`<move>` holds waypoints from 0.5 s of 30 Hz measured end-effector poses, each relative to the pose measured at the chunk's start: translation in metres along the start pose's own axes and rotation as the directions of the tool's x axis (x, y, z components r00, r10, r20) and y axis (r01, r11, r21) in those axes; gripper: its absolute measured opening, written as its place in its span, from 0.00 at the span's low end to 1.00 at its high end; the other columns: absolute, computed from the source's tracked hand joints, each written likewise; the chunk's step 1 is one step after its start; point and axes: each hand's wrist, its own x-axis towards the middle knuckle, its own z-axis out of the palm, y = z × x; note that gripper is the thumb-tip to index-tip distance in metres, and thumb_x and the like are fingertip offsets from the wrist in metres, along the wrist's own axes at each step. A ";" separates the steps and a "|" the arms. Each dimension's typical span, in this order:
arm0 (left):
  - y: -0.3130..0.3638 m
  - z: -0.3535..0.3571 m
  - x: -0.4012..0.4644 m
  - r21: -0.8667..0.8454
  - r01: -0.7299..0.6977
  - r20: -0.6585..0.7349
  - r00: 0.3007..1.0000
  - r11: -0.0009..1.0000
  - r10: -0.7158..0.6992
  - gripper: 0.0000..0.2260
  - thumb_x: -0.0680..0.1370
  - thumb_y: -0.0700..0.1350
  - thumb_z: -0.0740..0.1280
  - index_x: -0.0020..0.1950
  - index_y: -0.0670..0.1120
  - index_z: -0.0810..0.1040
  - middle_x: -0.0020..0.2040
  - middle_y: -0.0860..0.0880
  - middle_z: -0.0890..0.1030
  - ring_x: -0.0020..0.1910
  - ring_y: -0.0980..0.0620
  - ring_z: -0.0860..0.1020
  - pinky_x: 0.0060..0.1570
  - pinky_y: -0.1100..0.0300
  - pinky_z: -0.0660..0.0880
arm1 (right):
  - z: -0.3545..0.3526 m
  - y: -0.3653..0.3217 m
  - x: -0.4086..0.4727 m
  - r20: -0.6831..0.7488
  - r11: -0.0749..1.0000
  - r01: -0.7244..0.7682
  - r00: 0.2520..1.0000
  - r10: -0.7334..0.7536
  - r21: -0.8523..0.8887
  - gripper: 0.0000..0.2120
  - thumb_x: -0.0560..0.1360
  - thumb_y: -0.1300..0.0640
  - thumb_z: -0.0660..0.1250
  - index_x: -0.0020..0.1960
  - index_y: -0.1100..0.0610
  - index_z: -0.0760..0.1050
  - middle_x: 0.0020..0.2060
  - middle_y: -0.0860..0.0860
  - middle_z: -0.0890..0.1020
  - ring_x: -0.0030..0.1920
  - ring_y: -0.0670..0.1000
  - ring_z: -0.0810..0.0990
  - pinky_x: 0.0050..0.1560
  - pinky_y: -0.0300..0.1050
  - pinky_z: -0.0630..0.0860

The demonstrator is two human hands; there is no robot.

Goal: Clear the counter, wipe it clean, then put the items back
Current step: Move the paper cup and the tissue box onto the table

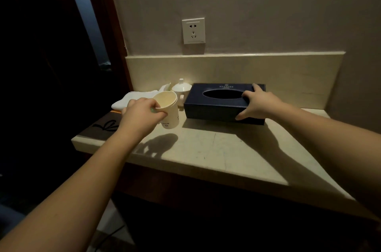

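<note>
A paper cup (pixel 168 107) is pinched at its rim by the left hand (pixel 142 114). The dark tissue box (pixel 218 103) on the counter (pixel 216 148) is gripped at its right end by the widely spread right hand (pixel 257 103).

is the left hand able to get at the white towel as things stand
Probably not right away: the left hand is pinching the paper cup by its rim. The white towel lies just behind it, with nothing between, so freeing the hand would do.

Single head-worn wide-angle view, looked forward and down onto the counter (pixel 216 148) from close range. Faced the back wall with its socket (pixel 193 31); both forearms entered from the bottom edge. No second view to overlap.
</note>
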 end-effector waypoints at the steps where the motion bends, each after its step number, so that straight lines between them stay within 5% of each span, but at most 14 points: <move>1: -0.001 -0.005 -0.008 -0.004 -0.006 0.004 1.000 1.000 0.006 0.07 0.75 0.53 0.68 0.47 0.52 0.78 0.50 0.50 0.76 0.57 0.44 0.70 0.55 0.49 0.69 | -0.003 -0.001 -0.012 -0.020 1.000 -0.011 1.000 0.011 0.004 0.43 0.64 0.33 0.72 0.72 0.47 0.62 0.77 0.55 0.51 0.68 0.65 0.66 0.63 0.58 0.73; 9: -0.008 -0.042 -0.080 -0.083 -0.047 0.032 0.998 0.995 0.050 0.07 0.73 0.54 0.69 0.45 0.53 0.78 0.50 0.49 0.79 0.57 0.44 0.72 0.56 0.47 0.71 | -0.028 -0.004 -0.129 -0.129 0.991 -0.107 0.985 0.116 0.079 0.44 0.64 0.34 0.73 0.74 0.50 0.61 0.77 0.56 0.49 0.69 0.65 0.65 0.63 0.56 0.73; 15: -0.002 -0.061 -0.136 -0.197 -0.052 0.058 0.996 0.979 0.065 0.08 0.74 0.51 0.70 0.48 0.48 0.81 0.44 0.52 0.70 0.60 0.42 0.69 0.61 0.46 0.69 | -0.032 0.003 -0.234 -0.142 0.980 -0.157 0.975 0.174 0.122 0.42 0.65 0.34 0.72 0.73 0.48 0.61 0.78 0.51 0.47 0.69 0.64 0.66 0.60 0.55 0.74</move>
